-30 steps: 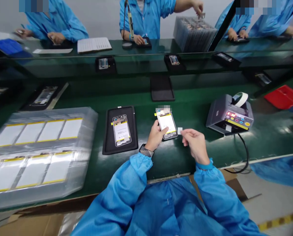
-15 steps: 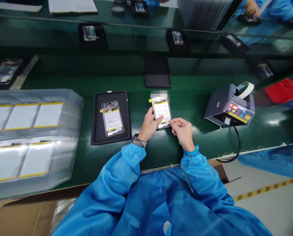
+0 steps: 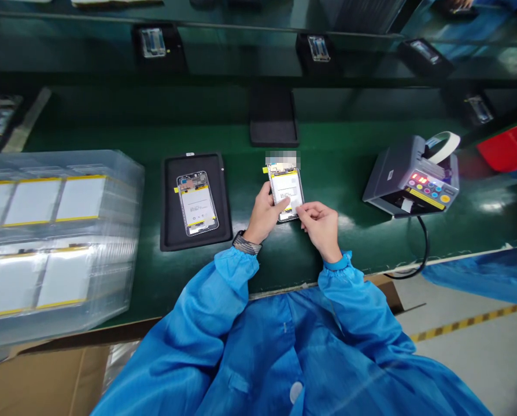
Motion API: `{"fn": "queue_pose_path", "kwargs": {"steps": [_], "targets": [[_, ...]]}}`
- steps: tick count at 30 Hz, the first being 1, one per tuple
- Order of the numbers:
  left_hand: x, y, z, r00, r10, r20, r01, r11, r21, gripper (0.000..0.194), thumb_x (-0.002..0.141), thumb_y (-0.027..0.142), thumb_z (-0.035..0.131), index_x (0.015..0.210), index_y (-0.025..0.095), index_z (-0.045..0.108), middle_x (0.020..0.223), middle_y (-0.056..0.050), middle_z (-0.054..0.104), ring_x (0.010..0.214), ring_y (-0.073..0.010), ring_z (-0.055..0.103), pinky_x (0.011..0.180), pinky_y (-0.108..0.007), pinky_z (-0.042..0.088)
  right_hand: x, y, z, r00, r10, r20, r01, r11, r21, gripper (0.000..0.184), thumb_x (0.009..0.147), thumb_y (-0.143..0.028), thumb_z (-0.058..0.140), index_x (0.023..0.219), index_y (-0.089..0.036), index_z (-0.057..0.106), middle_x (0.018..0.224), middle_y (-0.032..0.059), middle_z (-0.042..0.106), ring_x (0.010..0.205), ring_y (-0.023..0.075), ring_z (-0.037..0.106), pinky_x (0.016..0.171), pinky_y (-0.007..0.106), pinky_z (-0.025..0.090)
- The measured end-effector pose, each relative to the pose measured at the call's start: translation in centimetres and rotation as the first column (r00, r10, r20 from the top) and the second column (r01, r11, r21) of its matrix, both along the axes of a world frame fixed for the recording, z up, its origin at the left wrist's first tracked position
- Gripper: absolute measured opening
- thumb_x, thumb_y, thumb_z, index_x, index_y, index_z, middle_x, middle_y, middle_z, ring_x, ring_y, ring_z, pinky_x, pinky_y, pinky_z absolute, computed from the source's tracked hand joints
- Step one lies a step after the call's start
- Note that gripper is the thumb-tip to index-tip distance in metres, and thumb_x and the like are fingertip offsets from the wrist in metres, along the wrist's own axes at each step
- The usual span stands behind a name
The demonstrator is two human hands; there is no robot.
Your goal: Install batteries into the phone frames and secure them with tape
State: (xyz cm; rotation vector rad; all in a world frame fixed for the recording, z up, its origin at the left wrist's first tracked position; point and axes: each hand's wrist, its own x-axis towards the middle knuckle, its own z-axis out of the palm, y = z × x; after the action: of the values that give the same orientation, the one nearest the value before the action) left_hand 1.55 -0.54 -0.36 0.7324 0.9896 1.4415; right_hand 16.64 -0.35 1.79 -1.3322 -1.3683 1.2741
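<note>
An opened phone (image 3: 288, 188) with a white battery inside is held upright-on in front of me, its top end blurred out. My left hand (image 3: 265, 215) grips it from the left side, thumb lying over the battery. The fingers of my right hand (image 3: 320, 224) are pinched together at the phone's lower right edge; whatever is between them is too small to make out. To the left, a second opened phone (image 3: 196, 205) with a battery lies in a black tray (image 3: 169, 231). A yellow tab sticks out at the upper left of each phone.
A clear plastic tray (image 3: 130, 231) of white batteries covers the left of the green bench. On the right stands a tape dispenser (image 3: 414, 179) with a cable, near a red bin (image 3: 510, 149). A black tray (image 3: 273, 130) lies behind my hands; further trays with phones sit beyond.
My view has tilted and shifted slightly. My right fingers have moved a little along the phone's lower right edge; the left hand keeps its grip.
</note>
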Motion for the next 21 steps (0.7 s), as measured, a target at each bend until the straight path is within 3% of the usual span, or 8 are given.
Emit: {"fn": "queue_pose_path", "kwargs": {"steps": [14, 21], "targets": [[0.04, -0.11, 0.39, 1.000, 0.016, -0.001, -0.016, 1.000, -0.010, 0.058, 0.073, 0.032, 0.086, 0.119, 0.019, 0.053, 0.119, -0.011, 0.076, 0.114, -0.0295, 0.071, 0.098, -0.040, 0.058, -0.03, -0.29, -0.66, 0.993, -0.011, 0.122, 0.001, 0.997, 0.074, 0.039, 0.082, -0.057, 0.074, 0.082, -0.019, 0.066, 0.054, -0.0024, 0.056, 0.048, 0.0127, 0.049, 0.050, 0.026, 0.040], [-0.02, -0.07, 0.29, 1.000, 0.024, -0.009, -0.024, 1.000, -0.011, 0.059, 0.073, 0.032, 0.087, 0.120, 0.019, 0.054, 0.121, -0.010, 0.075, 0.112, -0.0289, 0.072, 0.097, -0.040, 0.058, 0.07, -0.22, -0.85, 0.986, 0.008, 0.165, -0.022, 0.996, 0.085, 0.036, 0.082, -0.052, 0.077, 0.082, -0.019, 0.062, 0.053, -0.0052, 0.051, 0.048, 0.0113, 0.045, 0.050, 0.025, 0.035]]}}
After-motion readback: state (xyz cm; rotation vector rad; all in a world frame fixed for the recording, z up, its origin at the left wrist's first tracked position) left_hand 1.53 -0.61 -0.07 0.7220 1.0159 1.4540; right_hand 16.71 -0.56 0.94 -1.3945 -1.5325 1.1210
